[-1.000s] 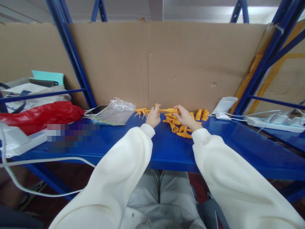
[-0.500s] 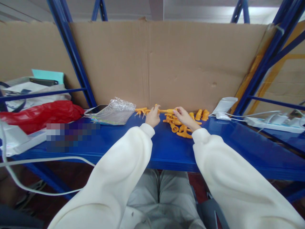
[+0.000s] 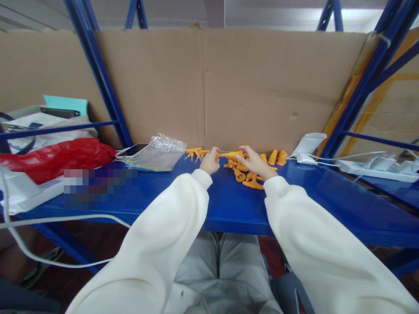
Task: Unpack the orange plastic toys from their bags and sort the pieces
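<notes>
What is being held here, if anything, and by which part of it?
The left hand appears to hold an orange piece by its thin end. The right hand is at the thicker end; whether it grips cannot be told.

Open lane, frame centre: bare blue tabletop [image 3: 234, 209] between white sleeves [image 3: 170, 218], up to loose orange pieces [image 3: 252, 182]. Farther up, orange rod [image 3: 233, 154] bridges gap between left hand [image 3: 210, 162] and right hand [image 3: 255, 161], barring way; cardboard wall [image 3: 203, 87] closes back. Left of centre, plastic bag [image 3: 160, 158] in way, tabletop passable below it. Right of centre, two stubby orange parts [image 3: 282, 158] and white packet [image 3: 308, 145] obstruct; open stretch lower in frame, bounded at far right by power strip [image 3: 376, 171].
</notes>
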### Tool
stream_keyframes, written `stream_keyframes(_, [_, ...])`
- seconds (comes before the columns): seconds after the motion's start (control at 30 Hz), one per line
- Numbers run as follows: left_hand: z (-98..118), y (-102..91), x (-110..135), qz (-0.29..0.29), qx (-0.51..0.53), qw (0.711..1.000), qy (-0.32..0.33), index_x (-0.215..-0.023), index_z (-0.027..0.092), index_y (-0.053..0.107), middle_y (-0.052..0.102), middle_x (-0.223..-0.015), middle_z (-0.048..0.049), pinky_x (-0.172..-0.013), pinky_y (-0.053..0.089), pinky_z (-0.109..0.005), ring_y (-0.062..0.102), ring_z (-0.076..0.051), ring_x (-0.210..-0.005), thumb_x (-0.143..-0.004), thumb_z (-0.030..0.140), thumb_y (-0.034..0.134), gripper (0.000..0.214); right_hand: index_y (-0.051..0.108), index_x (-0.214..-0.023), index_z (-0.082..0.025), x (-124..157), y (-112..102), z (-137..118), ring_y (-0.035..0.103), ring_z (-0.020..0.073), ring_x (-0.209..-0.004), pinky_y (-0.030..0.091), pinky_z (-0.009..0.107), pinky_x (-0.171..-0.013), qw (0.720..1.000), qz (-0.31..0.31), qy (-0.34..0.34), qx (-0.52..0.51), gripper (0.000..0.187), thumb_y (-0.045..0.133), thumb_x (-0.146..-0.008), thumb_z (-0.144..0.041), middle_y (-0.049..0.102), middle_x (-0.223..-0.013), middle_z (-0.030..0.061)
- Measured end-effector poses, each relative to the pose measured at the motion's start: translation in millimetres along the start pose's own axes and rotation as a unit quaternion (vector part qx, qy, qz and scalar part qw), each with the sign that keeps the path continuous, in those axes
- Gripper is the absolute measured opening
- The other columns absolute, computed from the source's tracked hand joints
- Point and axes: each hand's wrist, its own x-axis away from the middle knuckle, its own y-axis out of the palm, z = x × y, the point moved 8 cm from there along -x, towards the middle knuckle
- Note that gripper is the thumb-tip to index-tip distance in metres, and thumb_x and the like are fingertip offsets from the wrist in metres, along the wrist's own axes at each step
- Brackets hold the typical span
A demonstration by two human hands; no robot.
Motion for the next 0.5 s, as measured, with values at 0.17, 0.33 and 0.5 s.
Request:
stream_keyframes(0.17, [3, -3.3, 2, -0.008, -0.018, 1.000, -0.007, -0.116, 0.020, 0.053, 0.067, -0.110, -0.0118, -0.097, 0.051, -0.041, 0.065, -0.026, -0.108, -0.080, 0.002, 0.056, 0.040, 0.058, -0.109, -0.021, 0, 7, 5, 0.060, 0.0206, -0.080, 0.050, 0.039, -0.082, 0.999, -0.023, 0.016, 0.023, 0.026, 0.058, -0.086, -0.032, 0.064, -0.090, 0.0048])
stream_keyframes(0.33, [10, -3.1, 6, -0.042, -0.054, 0.997, -0.022, -0.123, 0.021, 0.052, 0.067, -0.118, -0.0115, -0.101, 0.049, -0.039, 0.064, -0.025, -0.114, -0.084, 0.007, 0.055, 0.042, 0.055, -0.102, -0.021, -3, 3, 6, 0.061, 0.0210, -0.086, 0.050, 0.039, -0.084, 0.997, -0.016, -0.019, 0.078, 0.027, 0.057, -0.075, -0.015, 0.064, -0.101, 0.0063])
stream_keyframes(0.5, [9, -7.8, 7, -0.046, -0.086, 0.994, -0.057, -0.126, 0.018, 0.052, 0.069, -0.117, -0.0141, -0.098, 0.051, -0.037, 0.066, -0.026, -0.112, -0.085, 0.009, 0.054, 0.042, 0.052, -0.098, -0.023, -4, -18, 14, 0.060, 0.0250, -0.095, 0.049, 0.040, -0.087, 0.985, 0.051, 0.009, 0.163, 0.032, 0.052, -0.070, -0.007, 0.060, -0.104, 0.0087])
